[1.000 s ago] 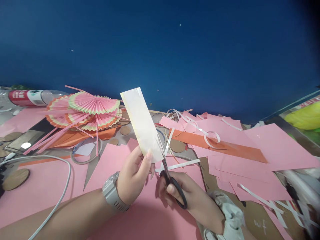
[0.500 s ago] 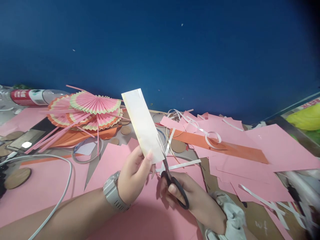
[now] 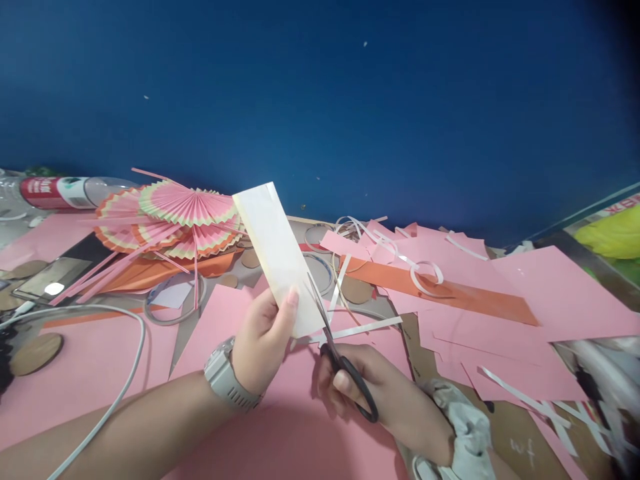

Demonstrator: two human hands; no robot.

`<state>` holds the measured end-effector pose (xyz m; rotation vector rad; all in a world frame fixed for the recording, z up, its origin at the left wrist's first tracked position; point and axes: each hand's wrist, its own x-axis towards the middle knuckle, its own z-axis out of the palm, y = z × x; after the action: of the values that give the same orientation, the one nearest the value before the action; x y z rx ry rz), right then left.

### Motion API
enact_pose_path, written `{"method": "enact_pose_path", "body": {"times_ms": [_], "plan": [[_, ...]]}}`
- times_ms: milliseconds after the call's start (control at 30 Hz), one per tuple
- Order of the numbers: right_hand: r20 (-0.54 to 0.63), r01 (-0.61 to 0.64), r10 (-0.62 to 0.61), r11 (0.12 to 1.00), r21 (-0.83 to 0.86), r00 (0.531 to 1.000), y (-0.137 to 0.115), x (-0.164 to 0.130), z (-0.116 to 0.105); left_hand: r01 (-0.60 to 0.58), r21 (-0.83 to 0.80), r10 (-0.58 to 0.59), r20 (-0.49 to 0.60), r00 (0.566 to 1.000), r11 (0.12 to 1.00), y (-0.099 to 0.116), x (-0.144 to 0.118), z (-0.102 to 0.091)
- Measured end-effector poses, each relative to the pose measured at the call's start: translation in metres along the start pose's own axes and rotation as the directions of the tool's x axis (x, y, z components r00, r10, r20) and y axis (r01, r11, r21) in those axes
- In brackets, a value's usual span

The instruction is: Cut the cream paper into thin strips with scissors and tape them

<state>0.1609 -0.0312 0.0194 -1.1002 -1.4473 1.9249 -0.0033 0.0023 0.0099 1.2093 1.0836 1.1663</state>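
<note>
Scissors [image 3: 334,340] gripped in right hand [image 3: 380,393], fingers through black handle loops, blades angled up and left w/ tips at lower right edge of white paper strip [image 3: 277,257]. Blades look narrowly parted and biting into the strip's edge, though hard to say how far in — thin metal blurs against the paper. Right hand low, near the pink sheet [image 3: 280,433] on the table, prob. for steadiness while blades point upward.

Left hand [image 3: 263,340] pinches the strip's bottom end, thumb on the near face and fingers behind, closed firmly on it. Strip held up off the table, tilted w/ top leaning left, long edge offered to the blades: keeps paper taut and cut line in plain sight. Grey watch [image 3: 225,377] on left wrist; pale scrunchie-like cloth [image 3: 463,433] on right wrist.

Surroundings on the table, all clear of the hands:
- pleated pink fans [image 3: 180,223] w/ yellow-green rims, stacked left of the strip's top, pink sticks fanning out below
- orange paper band [image 3: 450,293] across pink sheets at right, white paper curls [image 3: 425,273] on it
- loose white offcut strip [image 3: 370,328] just behind the scissors
- brown card discs [image 3: 35,353] at far left and mid-table
- white cable [image 3: 125,373] looping across pink paper at left
- plastic bottle [image 3: 65,193] w/ red label lying at back left
- blue wall [image 3: 320,100] behind everything
</note>
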Motion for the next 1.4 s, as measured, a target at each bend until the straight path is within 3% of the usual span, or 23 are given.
{"method": "enact_pose_path", "body": {"times_ms": [433, 1400], "plan": [[0.006, 0.038, -0.038, 0.999, -0.025, 0.999, 0.0034, -0.0013, -0.0013, -0.076, 0.172, 0.069, 0.041, 0.997, 0.982, 0.0003, 0.001, -0.0015], [0.016, 0.052, -0.051, 0.997, -0.056, 0.999, 0.0052, -0.0022, -0.002, -0.108, 0.129, 0.094, 0.11, 0.989, 0.986, -0.0002, 0.0008, -0.001]]}}
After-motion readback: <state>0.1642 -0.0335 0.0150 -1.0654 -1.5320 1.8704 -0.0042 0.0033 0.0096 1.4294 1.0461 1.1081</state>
